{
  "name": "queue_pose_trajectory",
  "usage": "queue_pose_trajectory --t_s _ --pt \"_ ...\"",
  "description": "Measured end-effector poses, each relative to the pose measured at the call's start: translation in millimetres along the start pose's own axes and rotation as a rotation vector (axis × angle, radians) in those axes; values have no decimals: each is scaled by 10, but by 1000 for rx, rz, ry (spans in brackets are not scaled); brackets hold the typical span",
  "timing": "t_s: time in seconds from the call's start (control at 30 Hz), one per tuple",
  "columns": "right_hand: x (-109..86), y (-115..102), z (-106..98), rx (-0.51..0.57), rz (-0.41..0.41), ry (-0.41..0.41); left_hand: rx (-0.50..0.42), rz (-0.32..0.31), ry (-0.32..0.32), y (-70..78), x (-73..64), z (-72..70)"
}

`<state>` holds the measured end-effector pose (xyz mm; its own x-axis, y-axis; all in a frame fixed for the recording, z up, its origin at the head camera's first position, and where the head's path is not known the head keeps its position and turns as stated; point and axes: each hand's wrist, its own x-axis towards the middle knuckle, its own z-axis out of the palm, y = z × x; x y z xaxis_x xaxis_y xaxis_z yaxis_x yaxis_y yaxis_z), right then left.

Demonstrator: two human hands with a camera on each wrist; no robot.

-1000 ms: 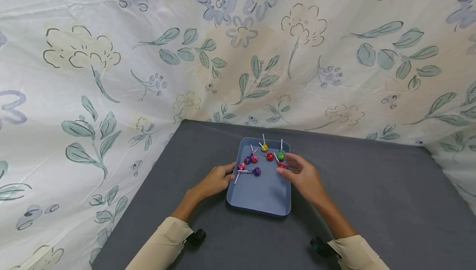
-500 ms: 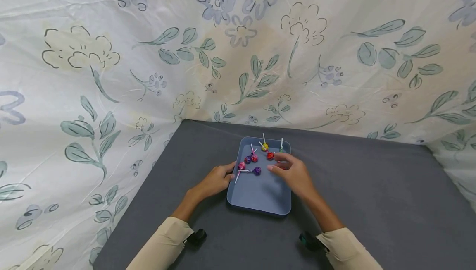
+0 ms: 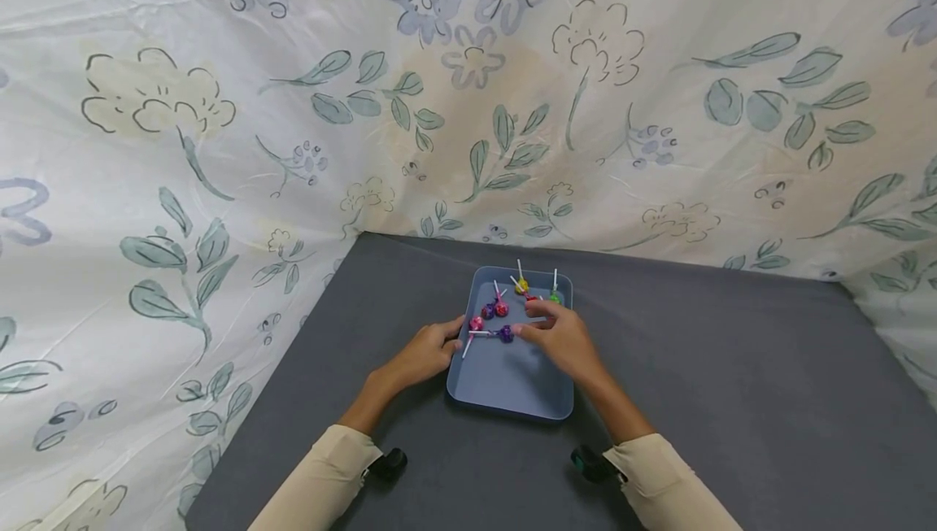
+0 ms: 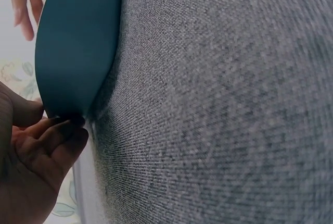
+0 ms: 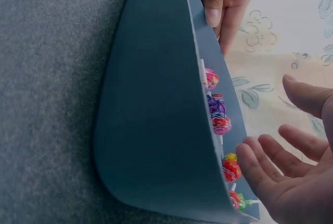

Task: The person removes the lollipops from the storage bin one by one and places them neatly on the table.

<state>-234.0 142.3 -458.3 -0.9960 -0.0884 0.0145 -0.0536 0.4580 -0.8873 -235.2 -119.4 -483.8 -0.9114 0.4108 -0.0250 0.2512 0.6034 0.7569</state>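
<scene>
A blue-grey tray (image 3: 501, 385) holds several wrapped lollipops, mostly toward its far half. My left hand (image 3: 423, 354) grips the tray's left rim, thumb over the inside and fingers outside; the left wrist view shows this hand (image 4: 39, 146) pinching the tray wall. Over the tray's right half hovers my right hand (image 3: 565, 341), its thumb tip close to a purple lollipop (image 3: 506, 334). In the right wrist view that hand (image 5: 291, 166) has thumb and fingers spread apart, holding nothing. It partly covers a red lollipop (image 3: 531, 300) and a green lollipop (image 3: 555, 298).
A yellow lollipop (image 3: 521, 286) lies at the tray's far end, and pink lollipops (image 3: 477, 324) lie along its left side. Dark grey cloth (image 3: 717, 385) covers the table. Floral fabric (image 3: 468, 108) hangs behind and at the left.
My right hand has moved left from the tray's right edge, across the red lollipops toward the purple one. The left hand stays on the rim, and the lollipops appear unmoved.
</scene>
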Motion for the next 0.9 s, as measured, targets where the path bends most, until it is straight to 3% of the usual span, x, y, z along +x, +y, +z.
queue_pose_trajectory --t_s 0.57,0.9 --pt "137 -1 131 -95 127 -78 -24 -2 -17 -12 -23 -23" --pt "215 -57 195 -92 147 -122 -4 -4 -31 -23 -18 -31"
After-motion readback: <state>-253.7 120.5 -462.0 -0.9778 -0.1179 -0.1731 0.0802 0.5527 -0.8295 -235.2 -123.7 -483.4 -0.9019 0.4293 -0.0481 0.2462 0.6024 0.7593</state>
